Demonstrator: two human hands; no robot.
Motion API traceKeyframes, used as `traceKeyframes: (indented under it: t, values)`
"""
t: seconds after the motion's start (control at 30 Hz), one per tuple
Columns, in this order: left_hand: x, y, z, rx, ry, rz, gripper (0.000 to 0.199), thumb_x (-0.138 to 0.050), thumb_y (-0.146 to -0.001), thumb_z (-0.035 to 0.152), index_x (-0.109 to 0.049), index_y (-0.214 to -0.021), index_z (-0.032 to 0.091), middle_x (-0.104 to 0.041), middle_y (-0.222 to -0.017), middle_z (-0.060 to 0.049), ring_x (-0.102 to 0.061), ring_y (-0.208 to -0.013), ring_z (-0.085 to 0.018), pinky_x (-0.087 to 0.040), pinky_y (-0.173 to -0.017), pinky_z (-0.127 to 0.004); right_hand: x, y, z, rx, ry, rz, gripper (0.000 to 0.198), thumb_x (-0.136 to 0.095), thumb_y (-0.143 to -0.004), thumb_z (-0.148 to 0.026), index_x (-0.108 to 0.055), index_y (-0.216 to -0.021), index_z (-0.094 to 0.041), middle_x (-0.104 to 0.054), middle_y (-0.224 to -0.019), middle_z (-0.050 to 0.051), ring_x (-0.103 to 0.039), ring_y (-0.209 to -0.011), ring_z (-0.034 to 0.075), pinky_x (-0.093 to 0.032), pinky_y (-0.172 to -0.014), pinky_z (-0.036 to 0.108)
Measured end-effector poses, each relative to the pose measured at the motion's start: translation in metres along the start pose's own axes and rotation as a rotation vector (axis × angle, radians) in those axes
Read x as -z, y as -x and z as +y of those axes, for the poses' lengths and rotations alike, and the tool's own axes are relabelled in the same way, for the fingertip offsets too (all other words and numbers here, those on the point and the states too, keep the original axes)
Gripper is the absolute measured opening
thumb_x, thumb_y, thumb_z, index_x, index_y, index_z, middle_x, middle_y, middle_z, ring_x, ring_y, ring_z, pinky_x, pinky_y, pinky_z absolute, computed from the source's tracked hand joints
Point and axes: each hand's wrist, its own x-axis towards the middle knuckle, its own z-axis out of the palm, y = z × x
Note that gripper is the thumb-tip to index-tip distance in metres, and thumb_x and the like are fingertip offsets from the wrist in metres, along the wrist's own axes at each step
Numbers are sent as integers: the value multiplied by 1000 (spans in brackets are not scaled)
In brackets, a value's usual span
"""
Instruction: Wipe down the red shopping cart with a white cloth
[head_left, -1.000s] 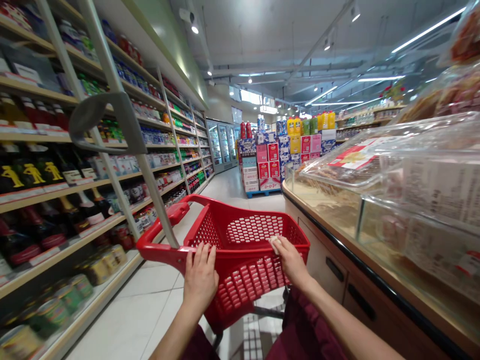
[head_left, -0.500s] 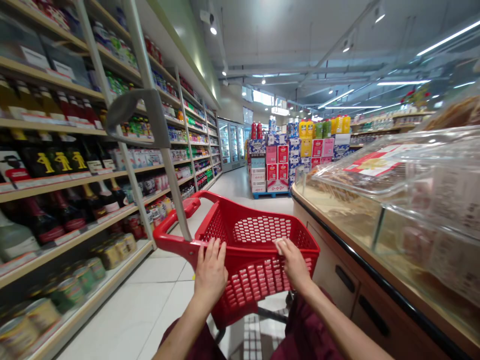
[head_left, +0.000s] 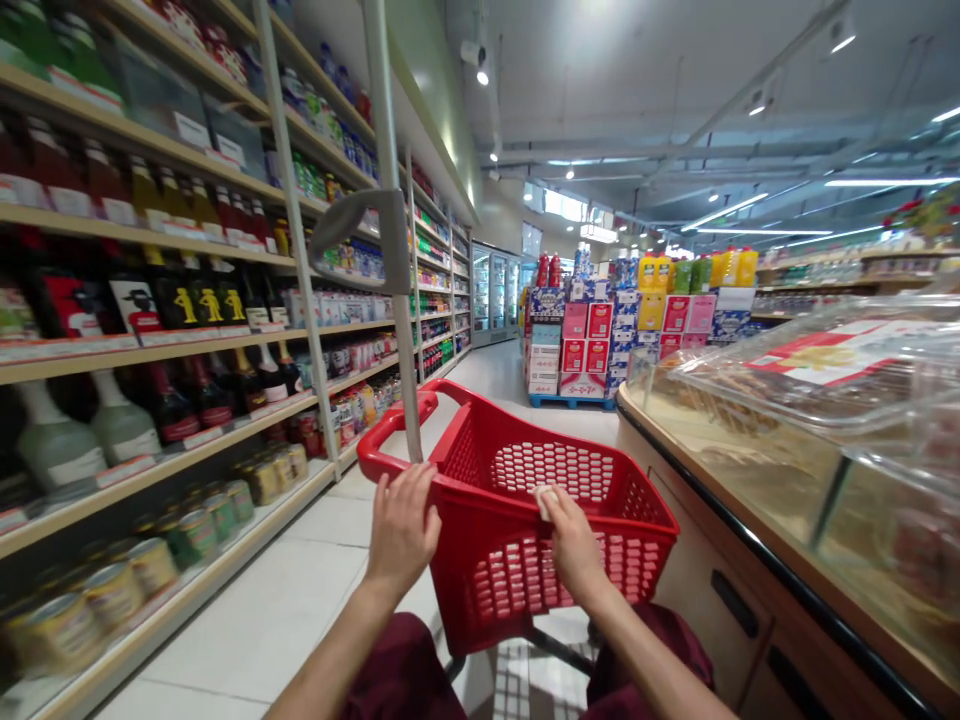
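A red plastic shopping cart with perforated walls stands before me, side-on, its basket bare inside where I can see. My left hand grips its near rim by the foot of the grey metal pole, fingers over the edge and thumb apart. Farther right on that same rim, my right hand is closed on a small folded white cloth, pressed to the edge; whether it is cloth or tissue I cannot tell. A grey loop handle sits partway up the pole.
Shelves of bottles and cans run along the left. To the right, a display counter with a black edge and clear plastic covers stands close to the cart. Stacked drink cartons sit on a blue pallet ahead, with glass-door coolers beyond.
My view has turned left, so the surroundings shift rightward. My left hand has slid left along the rim to the pole's foot. The right hand with the white cloth has moved left along the rim.
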Motion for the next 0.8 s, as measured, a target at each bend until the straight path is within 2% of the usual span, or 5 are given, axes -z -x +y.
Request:
traceKeyframes:
  t: [0.17, 0.37, 0.5, 0.67, 0.8]
  values:
    - [12, -10, -39, 173, -158, -84, 46, -40, -72, 17, -45, -117, 13, -43, -129, -11, -29, -123, -27, -19, -100, -53, -7, -13, -17, 29, -27, -48, 53, -30, -71, 2, -53, -113, -18, -49, -121, 10, -42, -116, 19, -36, -97, 41]
    - [15, -15, -35, 161, -192, -188, 48, -44, -68, 17, -47, -116, 14, -42, -130, -9, -27, -124, -27, -25, -100, -46, -46, -61, -123, 174, -153, -75, 48, -31, -73, 0, -52, -115, -10, -45, -125, 16, -37, -120, 21, -33, -99, 40]
    - [18, -10, -34, 143, -173, -171, 51, -43, -68, 14, -45, -119, 16, -41, -131, -7, -26, -125, -26, -27, -100, -46, -54, -61, -128, 274, -165, -49, 48, -35, -73, 0, -50, -117, -11, -42, -128, 17, -33, -122, 22, -32, -100, 41]
    - [18, -7, -34, 166, -129, -175, 53, -43, -67, 12, -45, -120, 16, -38, -133, -6, -25, -126, -25, -27, -100, -44, -34, -56, -99, 366, -119, 0, 51, -33, -75, 0, -50, -118, -19, -48, -123, 11, -40, -118, 19, -39, -96, 39]
    - [17, -7, -33, 174, -124, -185, 56, -42, -66, 11, -43, -121, 16, -36, -134, -6, -22, -127, -25, -28, -100, -43, 4, -122, -150, 517, -126, 161, 40, -33, -83, -8, -49, -119, -17, -43, -128, 10, -33, -123, 18, -34, -100, 39]
